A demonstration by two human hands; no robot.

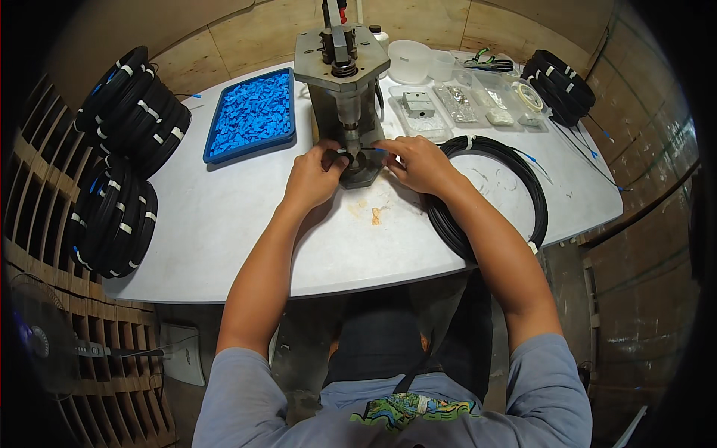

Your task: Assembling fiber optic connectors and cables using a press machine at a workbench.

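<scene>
Both my hands are at the foot of an upright metal press (327, 104) on the white table (336, 257). To the left of its tip, the curled fingers of my left hand (317, 175) are closed by a small black part, mostly hidden. From the right, my right hand (418, 163) pinches a thin dark cable end with a bit of blue at the fingertips, level with the press tip. Under my right forearm lies a coil of black cable (539, 205), bound with white tape; a blue-tipped end sticks out from it.
A blue tray (250, 152) full of small blue pieces (250, 116) stands left of the press. Stacked black cable coils (131, 112) crowd the left edge, with more coils (560, 86) at the far right. Clear containers (457, 103) and a grey box (418, 104) sit back right.
</scene>
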